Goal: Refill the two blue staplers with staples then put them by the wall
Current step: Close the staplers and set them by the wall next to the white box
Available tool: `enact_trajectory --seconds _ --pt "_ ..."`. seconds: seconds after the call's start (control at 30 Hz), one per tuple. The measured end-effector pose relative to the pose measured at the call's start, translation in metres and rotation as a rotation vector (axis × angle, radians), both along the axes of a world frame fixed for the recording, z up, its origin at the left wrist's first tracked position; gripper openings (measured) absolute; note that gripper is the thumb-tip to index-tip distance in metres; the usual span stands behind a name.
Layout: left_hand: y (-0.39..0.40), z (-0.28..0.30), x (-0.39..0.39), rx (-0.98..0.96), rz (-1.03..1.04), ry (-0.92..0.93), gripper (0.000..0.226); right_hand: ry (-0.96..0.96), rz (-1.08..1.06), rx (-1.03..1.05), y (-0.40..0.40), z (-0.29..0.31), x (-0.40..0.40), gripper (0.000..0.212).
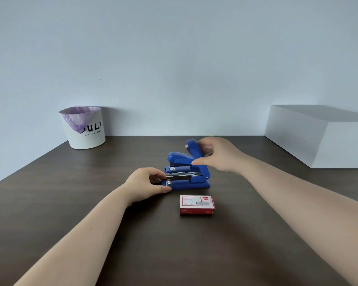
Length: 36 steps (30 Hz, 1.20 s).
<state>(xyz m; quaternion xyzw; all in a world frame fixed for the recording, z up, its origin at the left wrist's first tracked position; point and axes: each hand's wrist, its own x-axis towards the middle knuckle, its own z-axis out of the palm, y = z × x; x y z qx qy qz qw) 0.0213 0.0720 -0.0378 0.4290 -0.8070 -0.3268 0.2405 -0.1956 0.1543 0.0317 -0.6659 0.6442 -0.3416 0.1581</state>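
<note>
The near stapler [186, 181] is pinned at its front by the left hand [148, 183], its lid [193, 149] swung up by the right hand [219, 154]. Looks like the opening step; staples from the box [196, 204] are needed next.

Dark wood-grain table [194, 254], back edge against the wall. On it: two blue staplers [186, 180] side by side at centre, staple box [196, 204] just in front, white bin [85, 129] back left, white box [318, 137] back right.

I see a dark wood table [70, 203] against a plain pale wall [174, 58], evenly lit, white box [318, 137] at right.
</note>
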Motion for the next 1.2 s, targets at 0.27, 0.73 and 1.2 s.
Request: enact_trajectory --seconds 0.27,0.73,1.2 --pt "0.000 0.001 0.000 0.004 0.042 0.038 0.030 0.310 0.075 0.155 -0.013 -0.016 0.026 0.044" --pt "0.016 0.000 -0.002 -0.215 0.176 0.141 0.022 0.241 -0.220 0.131 -0.026 -0.021 -0.029 0.038" --pt "0.017 0.004 -0.015 -0.072 0.153 0.194 0.020 0.294 -0.211 0.136 -0.041 -0.046 -0.039 0.031"
